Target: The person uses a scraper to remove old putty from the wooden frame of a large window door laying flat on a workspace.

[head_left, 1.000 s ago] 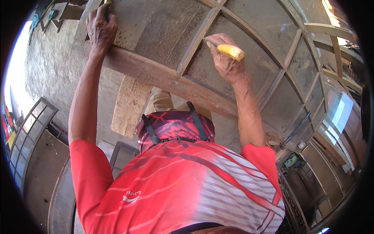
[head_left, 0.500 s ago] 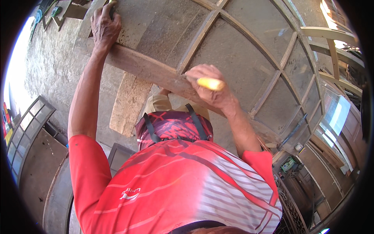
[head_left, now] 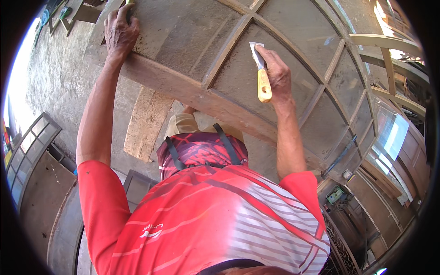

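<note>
Right hand (head_left: 277, 73) is clutching a flat yellow-handled metal scraper (head_left: 263, 80), upper centre, shifting off the lower edge of the gridded brown wooden panel (head_left: 181, 86), likely between strokes; left hand (head_left: 121, 34), upper left, is curling, hold unclear.

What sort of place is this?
Probably a carpentry workshop for windows or doors: a large wooden paned frame lies before the person, whose right hand holds a putty knife, and a smaller paned frame sits at the far left.
</note>
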Motion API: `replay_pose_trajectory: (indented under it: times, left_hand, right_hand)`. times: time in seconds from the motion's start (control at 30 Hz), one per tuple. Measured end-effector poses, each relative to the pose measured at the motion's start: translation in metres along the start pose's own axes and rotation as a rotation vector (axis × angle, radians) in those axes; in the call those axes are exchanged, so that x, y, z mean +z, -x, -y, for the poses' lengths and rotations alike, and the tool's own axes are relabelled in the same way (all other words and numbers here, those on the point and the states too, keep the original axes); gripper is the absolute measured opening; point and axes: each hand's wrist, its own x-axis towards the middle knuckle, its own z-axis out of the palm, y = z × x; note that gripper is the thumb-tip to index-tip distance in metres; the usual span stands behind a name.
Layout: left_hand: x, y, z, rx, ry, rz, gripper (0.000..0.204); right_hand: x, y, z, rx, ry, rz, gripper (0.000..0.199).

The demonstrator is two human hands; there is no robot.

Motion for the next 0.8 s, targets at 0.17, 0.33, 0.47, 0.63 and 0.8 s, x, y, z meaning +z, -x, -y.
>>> replay_pose_trajectory:
  times: [0.17, 0.33, 0.47, 0.63, 0.8]
  left_hand:
    - [0.003, 0.001, -0.001, 0.010, -0.023, -0.013, 0.041]
    - [0.004, -0.002, 0.001, 0.067, -0.014, -0.070, 0.040]
    - [0.002, 0.000, 0.001, 0.013, -0.040, 0.016, 0.041]
    - [0.004, 0.000, 0.004, 0.039, -0.031, -0.031, 0.040]
    - [0.002, 0.000, -0.003, 0.017, -0.027, -0.015, 0.040]
  right_hand:
    - [0.007, -0.014, -0.002, 0.082, 0.045, -0.078, 0.028]
    - [0.021, -0.045, -0.029, -0.038, -0.054, -0.256, 0.018]
    - [0.022, -0.061, -0.030, -0.005, 0.063, -0.178, 0.023]
    - [0.027, -0.067, -0.031, -0.012, 0.198, -0.127, 0.021]
    - [0.020, -0.067, -0.036, -0.203, 0.142, -0.145, 0.018]
